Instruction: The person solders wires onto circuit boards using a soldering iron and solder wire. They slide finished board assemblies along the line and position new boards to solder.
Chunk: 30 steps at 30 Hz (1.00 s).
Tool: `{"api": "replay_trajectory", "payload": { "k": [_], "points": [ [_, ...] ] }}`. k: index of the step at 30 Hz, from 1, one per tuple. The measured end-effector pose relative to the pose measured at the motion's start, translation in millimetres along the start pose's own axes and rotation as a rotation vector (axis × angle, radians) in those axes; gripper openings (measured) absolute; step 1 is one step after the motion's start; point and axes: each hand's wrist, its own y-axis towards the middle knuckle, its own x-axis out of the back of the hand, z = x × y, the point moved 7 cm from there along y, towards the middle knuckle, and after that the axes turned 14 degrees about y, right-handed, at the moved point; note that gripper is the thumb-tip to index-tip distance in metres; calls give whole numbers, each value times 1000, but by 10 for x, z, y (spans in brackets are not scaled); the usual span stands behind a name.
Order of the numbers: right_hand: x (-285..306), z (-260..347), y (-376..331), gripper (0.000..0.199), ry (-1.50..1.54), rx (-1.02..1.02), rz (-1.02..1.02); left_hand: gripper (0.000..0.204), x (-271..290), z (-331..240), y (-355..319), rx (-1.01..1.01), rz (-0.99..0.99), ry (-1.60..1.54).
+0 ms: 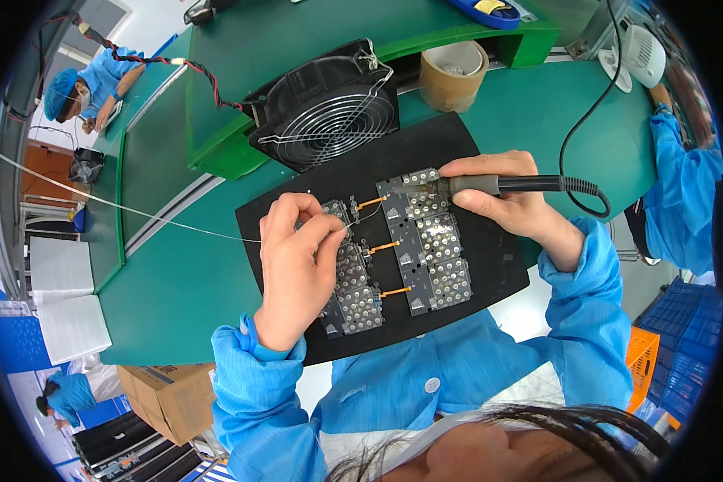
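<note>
My left hand point(293, 261) is closed in a pinch on a thin strand of solder wire point(169, 219), which runs in from the far left. A short curved end of the wire reaches past my fingertips toward the right-hand panel of circuit boards point(438, 237). My right hand point(514, 201) grips a soldering iron point(530, 184) over the top of that panel; its tip is hard to make out. Beneath my left hand lies a second board panel point(360, 289), partly hidden by the fingers. Orange strips point(384, 248) bridge the two panels. Both rest on a black mat point(494, 269).
Beyond the mat stands a black fan point(329, 120) with a wire guard, beside a tape roll point(453, 78). The iron's black cord point(565, 145) loops at the right. A green ledge point(474, 40) crosses the bench behind. Co-workers sit at far left and right.
</note>
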Motion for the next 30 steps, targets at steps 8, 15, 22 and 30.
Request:
{"api": "replay_trajectory", "payload": {
  "k": [8, 15, 22, 30],
  "points": [
    [-60, -55, 23, 21, -67, 31, -11, 12, -12, -10, 7, -36, -2, 24],
    [-66, -93, 27, 21, -53, 30, -5, 15, -12, -33, 45, -82, -3, 53],
    [-84, -82, 17, 20, -63, 24, 14, 15, -68, -34, 80, -81, -7, 25],
    [-84, -79, 10, 20, -62, 15, 14, 14, -153, -86, 131, -117, -25, 19]
  ]
}}
